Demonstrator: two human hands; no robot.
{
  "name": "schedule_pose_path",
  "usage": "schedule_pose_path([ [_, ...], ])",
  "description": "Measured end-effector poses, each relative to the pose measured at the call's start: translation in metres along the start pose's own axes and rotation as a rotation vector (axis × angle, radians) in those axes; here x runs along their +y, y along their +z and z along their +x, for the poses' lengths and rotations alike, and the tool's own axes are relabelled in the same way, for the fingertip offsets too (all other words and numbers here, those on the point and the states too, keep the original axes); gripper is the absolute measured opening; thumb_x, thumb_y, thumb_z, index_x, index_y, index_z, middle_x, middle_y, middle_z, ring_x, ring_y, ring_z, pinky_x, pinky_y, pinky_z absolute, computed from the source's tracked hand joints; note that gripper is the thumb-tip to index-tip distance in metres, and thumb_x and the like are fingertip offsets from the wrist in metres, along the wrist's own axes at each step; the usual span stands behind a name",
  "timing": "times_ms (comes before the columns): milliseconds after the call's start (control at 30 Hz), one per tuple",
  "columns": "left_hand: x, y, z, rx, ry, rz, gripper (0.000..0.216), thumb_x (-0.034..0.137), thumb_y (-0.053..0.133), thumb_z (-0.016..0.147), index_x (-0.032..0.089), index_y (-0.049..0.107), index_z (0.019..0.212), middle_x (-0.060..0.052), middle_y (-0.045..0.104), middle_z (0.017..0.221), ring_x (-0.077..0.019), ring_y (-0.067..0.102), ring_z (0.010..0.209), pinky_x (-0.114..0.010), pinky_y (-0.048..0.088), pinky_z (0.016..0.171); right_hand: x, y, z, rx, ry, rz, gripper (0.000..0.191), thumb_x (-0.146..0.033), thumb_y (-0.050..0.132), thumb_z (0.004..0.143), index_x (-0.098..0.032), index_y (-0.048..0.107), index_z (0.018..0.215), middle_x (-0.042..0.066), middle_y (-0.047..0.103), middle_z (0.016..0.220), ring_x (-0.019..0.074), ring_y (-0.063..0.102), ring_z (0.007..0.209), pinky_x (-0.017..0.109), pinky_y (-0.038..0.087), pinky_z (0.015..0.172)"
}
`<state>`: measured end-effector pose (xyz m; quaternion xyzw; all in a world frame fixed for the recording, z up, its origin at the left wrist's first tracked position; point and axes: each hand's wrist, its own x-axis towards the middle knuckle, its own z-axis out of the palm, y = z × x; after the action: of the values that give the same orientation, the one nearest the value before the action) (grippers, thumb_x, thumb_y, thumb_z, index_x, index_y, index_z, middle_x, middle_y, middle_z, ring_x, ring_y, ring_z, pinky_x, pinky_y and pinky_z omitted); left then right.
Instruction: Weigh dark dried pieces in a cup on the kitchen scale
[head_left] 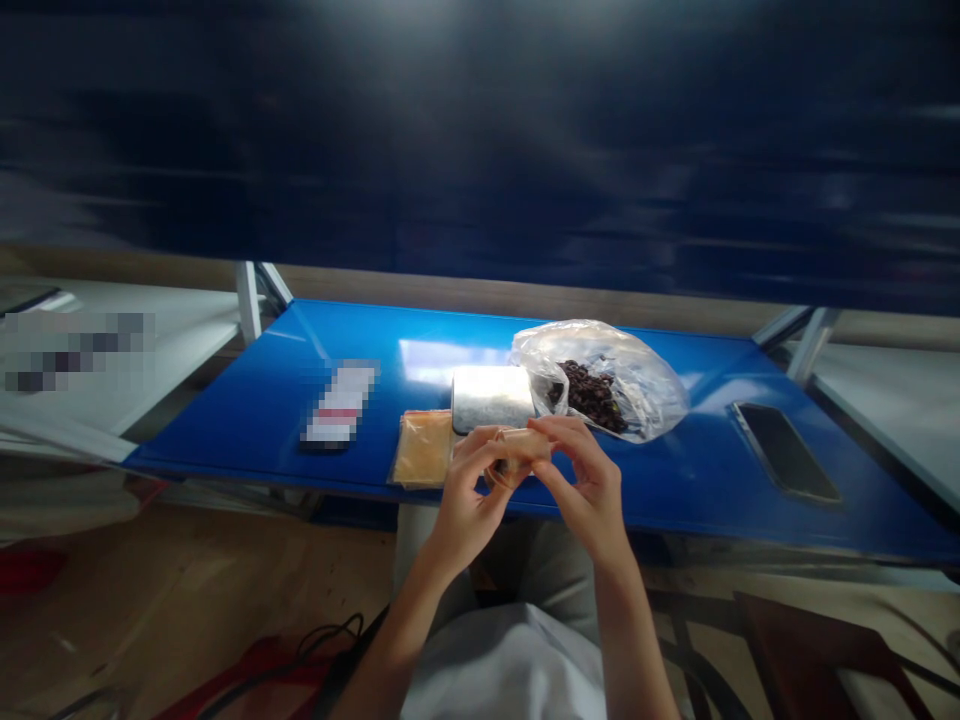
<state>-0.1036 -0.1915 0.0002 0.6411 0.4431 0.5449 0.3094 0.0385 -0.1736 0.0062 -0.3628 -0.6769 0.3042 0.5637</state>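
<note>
Both my hands meet just above the front edge of the blue table, around a small tan pouch (pixel 520 446) that looks partly see-through. My left hand (pixel 471 490) pinches its left side, fingers curled round it. On the other side, the thumb and fingers of my right hand (pixel 589 480) grip the right end. Close by on the left lies a stack of flat tan pouches (pixel 423 452). Behind my hands sits a flat silver-topped device (pixel 493 396), perhaps a small scale. An open clear plastic bag (pixel 652 395) holds dark brown pieces (pixel 594 392), too small to name.
A dark phone (pixel 787 452) lies on the right of the blue table (pixel 712 490). A blurred-out, phone-shaped thing (pixel 341 403) is at the left. White surfaces (pixel 180 320) flank the table, and a dark blue panel (pixel 480 140) rises behind it.
</note>
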Motion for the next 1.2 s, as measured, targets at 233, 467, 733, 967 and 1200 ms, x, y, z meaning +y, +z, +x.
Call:
schedule_pose_path([
  [233,-0.003,0.000,0.002,0.115,0.078,0.135,0.010,0.027,0.065,0.080,0.020,0.057,0.082,-0.004,0.065,0.094,-0.0177,0.060,0.091,-0.027,0.043,0.079,-0.002,0.001,0.000,0.037,-0.026,-0.053,0.030,-0.021,0.065,0.081,-0.030,0.065,0.110,0.005,0.064,0.104,0.0189,0.059,0.095,0.027,0.048,0.068],
  [467,-0.004,0.002,-0.002,0.154,0.081,0.288,0.023,0.029,0.068,0.078,0.023,0.057,0.096,-0.002,0.066,0.090,-0.0171,0.059,0.087,-0.027,0.045,0.077,-0.002,-0.003,0.001,0.066,-0.015,-0.003,0.030,-0.019,0.064,0.082,-0.030,0.065,0.110,0.005,0.065,0.109,0.0198,0.059,0.101,0.027,0.050,0.070],
  [733,-0.011,0.006,-0.006,0.164,0.004,0.158,0.043,0.029,0.067,0.080,0.023,0.047,0.118,-0.007,0.065,0.101,-0.0202,0.061,0.098,-0.031,0.047,0.082,0.007,-0.001,-0.002,0.101,0.074,0.191,0.032,-0.022,0.073,0.074,-0.027,0.064,0.105,0.005,0.059,0.104,0.0197,0.061,0.097,0.031,0.053,0.077],
  [967,-0.008,-0.002,-0.001,0.083,0.300,0.367,0.029,0.017,0.057,0.085,0.024,0.052,0.113,-0.006,0.066,0.102,-0.0190,0.062,0.093,-0.034,0.042,0.086,0.002,-0.005,-0.002,0.058,0.025,0.052,0.030,-0.027,0.074,0.073,-0.024,0.064,0.101,0.007,0.063,0.099,0.0211,0.059,0.094,0.030,0.052,0.069],
  [1200,-0.009,-0.001,0.000,0.001,0.260,0.349,0.015,0.018,0.054,0.086,0.022,0.057,0.100,-0.006,0.066,0.098,-0.0206,0.061,0.092,-0.034,0.041,0.084,-0.007,-0.005,0.001,0.007,-0.054,-0.061,0.025,-0.025,0.070,0.078,-0.025,0.065,0.102,0.007,0.067,0.102,0.0221,0.061,0.096,0.029,0.048,0.065],
])
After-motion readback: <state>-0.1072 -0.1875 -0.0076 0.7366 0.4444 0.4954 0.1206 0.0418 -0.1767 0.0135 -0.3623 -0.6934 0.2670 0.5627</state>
